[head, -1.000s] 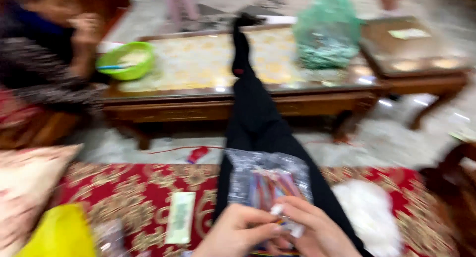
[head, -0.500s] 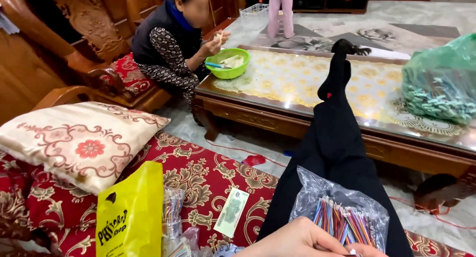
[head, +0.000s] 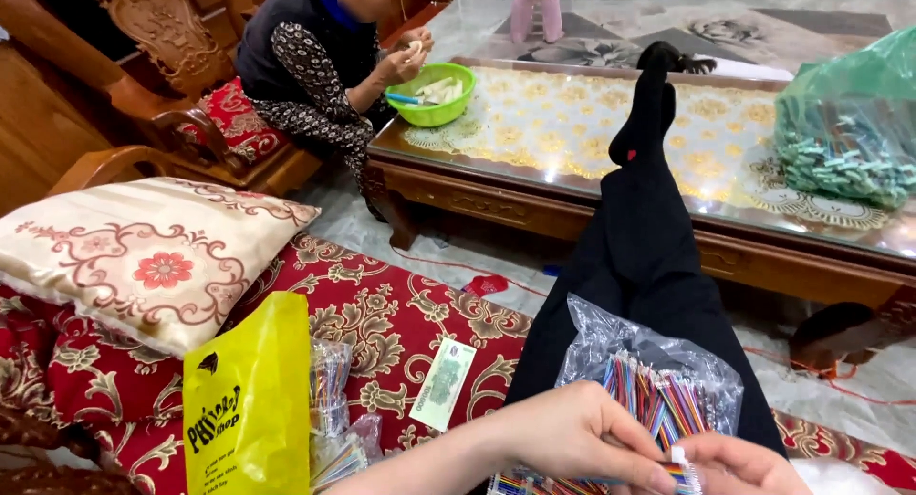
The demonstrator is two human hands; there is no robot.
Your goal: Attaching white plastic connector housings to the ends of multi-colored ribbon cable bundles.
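My left hand (head: 582, 438) and my right hand (head: 739, 464) meet at the bottom edge, fingertips pinched together on a small bundle of thin multicoloured sticks (head: 679, 474). Just behind them a clear plastic bag (head: 649, 361) full of the same coloured sticks lies on my black-trousered leg (head: 639, 256), which stretches out with its foot on the low table (head: 592, 194).
A yellow plastic bag (head: 246, 400), more clear packets of sticks (head: 329, 400) and a banknote (head: 444, 382) lie on the red patterned seat. A cushion (head: 143, 256) sits left. Another person (head: 315, 61) works at a green bowl (head: 434, 92); a green bag (head: 849, 123) stands on the table.
The view has swung left and steadied, bringing the cushion and the seated person into sight. My hands stay together on the sticks by the clear bag.
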